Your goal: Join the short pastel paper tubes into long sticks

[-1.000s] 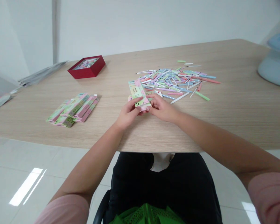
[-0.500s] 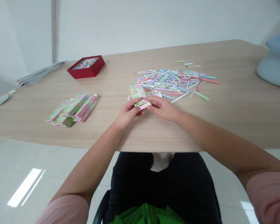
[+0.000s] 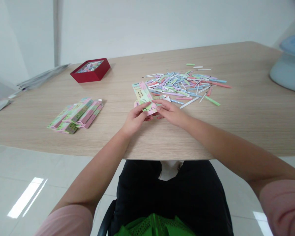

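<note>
Between my hands is a small pink and green cardboard box with printed characters, its printed face towards me. My left hand grips its lower left side, thumb in front and fingers curled behind. My right hand holds the lower right edge, index finger stretched along the front. Another similar box lies on the table just behind, mostly hidden by the held box and my fingers. Beyond it spreads a pile of pastel pen parts, with caps, barrels and thin refills mixed together.
On the left, several similar boxes lie stacked on the wooden table. A red box full of small pastel pieces stands farther back. A pale blue rounded object sits at the right, and flat plastic packaging at the far left.
The held box has tilted up, so more of its printed face shows. My right fingers have shifted slightly along its lower edge. The stacked boxes and pen pile have not moved.
</note>
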`<state>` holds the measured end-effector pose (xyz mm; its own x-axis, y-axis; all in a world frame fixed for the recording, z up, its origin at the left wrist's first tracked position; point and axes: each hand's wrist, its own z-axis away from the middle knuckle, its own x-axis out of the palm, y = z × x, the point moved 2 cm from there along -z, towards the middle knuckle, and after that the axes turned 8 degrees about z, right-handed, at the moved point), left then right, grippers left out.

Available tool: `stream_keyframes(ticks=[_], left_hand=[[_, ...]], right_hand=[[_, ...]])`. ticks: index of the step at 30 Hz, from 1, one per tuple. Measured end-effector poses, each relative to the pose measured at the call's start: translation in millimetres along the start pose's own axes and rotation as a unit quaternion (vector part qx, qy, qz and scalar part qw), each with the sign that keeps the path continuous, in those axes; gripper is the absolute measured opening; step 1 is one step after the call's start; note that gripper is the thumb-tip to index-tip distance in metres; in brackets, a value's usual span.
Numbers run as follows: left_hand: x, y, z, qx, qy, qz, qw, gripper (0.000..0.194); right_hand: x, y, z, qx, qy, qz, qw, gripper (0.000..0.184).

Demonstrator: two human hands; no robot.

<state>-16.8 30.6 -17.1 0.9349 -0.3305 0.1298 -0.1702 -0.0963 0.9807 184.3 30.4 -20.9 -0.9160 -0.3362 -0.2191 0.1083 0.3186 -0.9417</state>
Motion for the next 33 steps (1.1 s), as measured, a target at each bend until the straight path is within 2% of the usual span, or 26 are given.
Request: stream_keyframes(ticks=[3, 5, 11, 15, 18, 22, 26, 33], left_hand=[[-1.4, -4, -2, 0.008, -0.006, 0.004, 1.0, 0.053], [-1.9, -7, -3, 0.007, -0.011, 0.007, 1.0, 0.054], [4.2, -8, -1, 0.038, -0.046, -0.047, 0.997, 0.054], [8.5, -7, -1, 0.059, -0.033, -0.088, 0.994, 0.047], [8.4, -6, -3, 0.067, -0.021, -0.094, 0.993, 0.046], [5.5, -3, -4, 0.058, -0.003, -0.088, 0.994, 0.047], [3.4, -1, -4, 0.032, 0.006, -0.049, 0.998, 0.048], [1.0, -3, -4, -0.022, 0.02, 0.007, 1.0, 0.048]], right_hand=[[3, 3, -2, 0.028, 0.006, -0.054, 0.998, 0.056], [4, 5, -3, 0.037, 0.017, -0.068, 0.997, 0.058], [2, 8, -5, 0.072, 0.069, -0.054, 0.994, 0.041], [2, 6, -5, 0.067, 0.101, -0.037, 0.992, 0.035], [3, 4, -4, 0.055, 0.092, -0.045, 0.993, 0.036], [2, -1, -2, 0.034, 0.05, -0.055, 0.997, 0.036], [-1, -1, -1, 0.024, 0.012, -0.059, 0.998, 0.032], [-8, -2, 2, 0.0, 0.0, -0.004, 1.0, 0.031]])
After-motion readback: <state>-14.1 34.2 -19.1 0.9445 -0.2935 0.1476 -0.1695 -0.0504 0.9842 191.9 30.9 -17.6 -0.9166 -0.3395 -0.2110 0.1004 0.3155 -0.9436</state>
